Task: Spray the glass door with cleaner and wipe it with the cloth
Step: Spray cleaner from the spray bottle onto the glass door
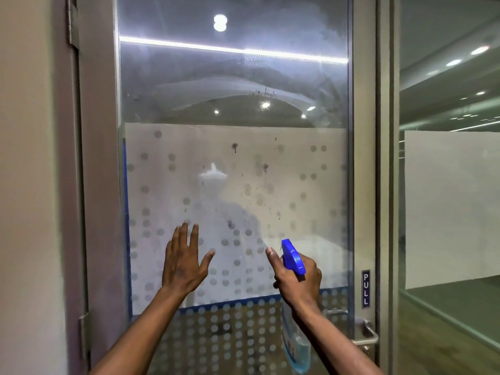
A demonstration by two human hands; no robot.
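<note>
low at the right of the pane, your right hand (pixel 296 280) is wrapped around the neck of the spray bottle (pixel 293 299), fingers curled tight under its blue trigger head (pixel 292 257), with the forefinger raised straight up just left of the nozzle. the nozzle faces the glass door (pixel 235 163), and a faint pale streak runs from it up toward the pane, possibly mist, though the view is too soft to be sure. the bottle's clear body hangs below your wrist, with blue liquid in its bottom.

your left hand (pixel 184 263) holds nothing: it is spread wide, palm toward the frosted dotted film (pixel 297 212) on the lower half of the glass, fingers pointing up; whether it touches the pane cannot be told.

dark spots and short drips mark the film above both hands. the clear upper glass shows hazy curved smears and reflected ceiling lights. a blue band (pixel 243 301) crosses the film beneath your hands. to the right, the metal frame carries a "pull" sign (pixel 365 289) and, lower, a lever handle (pixel 365 336).
</note>
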